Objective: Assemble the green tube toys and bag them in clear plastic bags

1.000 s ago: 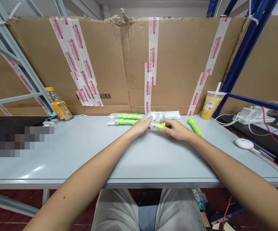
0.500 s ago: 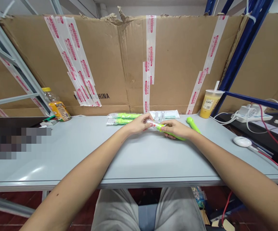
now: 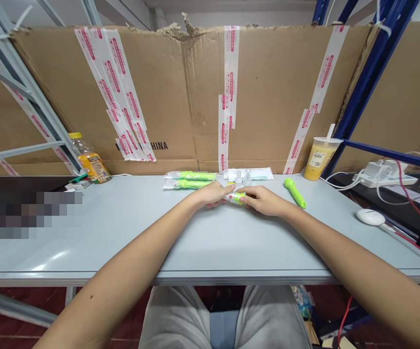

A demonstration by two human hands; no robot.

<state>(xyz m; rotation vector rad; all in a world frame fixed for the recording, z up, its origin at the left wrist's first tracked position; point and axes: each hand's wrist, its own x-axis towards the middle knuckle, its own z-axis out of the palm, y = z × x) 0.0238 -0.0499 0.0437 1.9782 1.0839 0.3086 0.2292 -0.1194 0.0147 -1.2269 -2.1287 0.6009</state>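
Note:
Both my hands meet at the middle of the grey table (image 3: 210, 247) over one green flashlight in a clear wrapper (image 3: 236, 198). My left hand (image 3: 212, 194) pinches the wrapper's left end. My right hand (image 3: 264, 200) is closed round the flashlight's right part, which it hides. Two more wrapped green flashlights (image 3: 190, 179) lie just behind my left hand. An unwrapped green flashlight (image 3: 295, 193) lies on the table to the right of my right hand.
A flat clear packet with small parts (image 3: 250, 173) lies against the taped cardboard wall (image 3: 195, 97). A yellow drink cup with a straw (image 3: 319, 158) stands at the right, a bottle (image 3: 88, 160) at the left. A white mouse (image 3: 370, 217), a power strip (image 3: 384, 177) and cables fill the right side.
The wrapped flashlight, lifted and tilted half a second ago, is now lower and close to the table between my hands. Less of its green body shows past my right hand.

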